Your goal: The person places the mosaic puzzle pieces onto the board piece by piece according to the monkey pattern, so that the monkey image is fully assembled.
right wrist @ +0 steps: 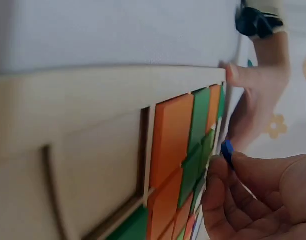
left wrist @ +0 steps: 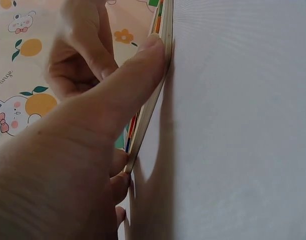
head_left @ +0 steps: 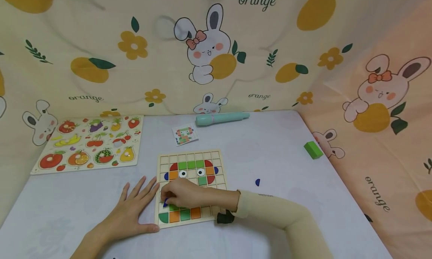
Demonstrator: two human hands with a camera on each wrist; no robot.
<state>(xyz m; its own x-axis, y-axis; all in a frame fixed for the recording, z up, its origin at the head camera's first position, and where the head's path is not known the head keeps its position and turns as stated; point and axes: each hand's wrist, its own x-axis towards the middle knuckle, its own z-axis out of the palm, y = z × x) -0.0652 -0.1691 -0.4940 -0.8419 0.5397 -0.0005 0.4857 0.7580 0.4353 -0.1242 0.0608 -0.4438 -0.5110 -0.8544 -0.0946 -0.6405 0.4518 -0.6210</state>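
A wooden grid board (head_left: 221, 186) lies on the table with orange, green, red and blue tiles set in it, plus two round eye pieces. My right hand (head_left: 183, 193) hovers over its lower left part and pinches a small blue half-round tile (right wrist: 227, 151) between thumb and fingertips. Beneath that hand some cells are hidden. At the board's left edge, my left hand (head_left: 133, 210) rests with fingers spread, fingertips and thumb touching the rim. Orange and green tiles (right wrist: 172, 137) fill neighbouring cells close to the pinched piece in the right wrist view.
Another blue half-round tile (head_left: 258, 182) lies right of the board. Behind it are a pattern card (head_left: 185, 134) and a teal pen-shaped object (head_left: 221, 118). A fruit puzzle board (head_left: 81, 169) lies back left, a green block (head_left: 313, 149) at the right edge. Printed cloth walls (head_left: 152, 71) surround the table.
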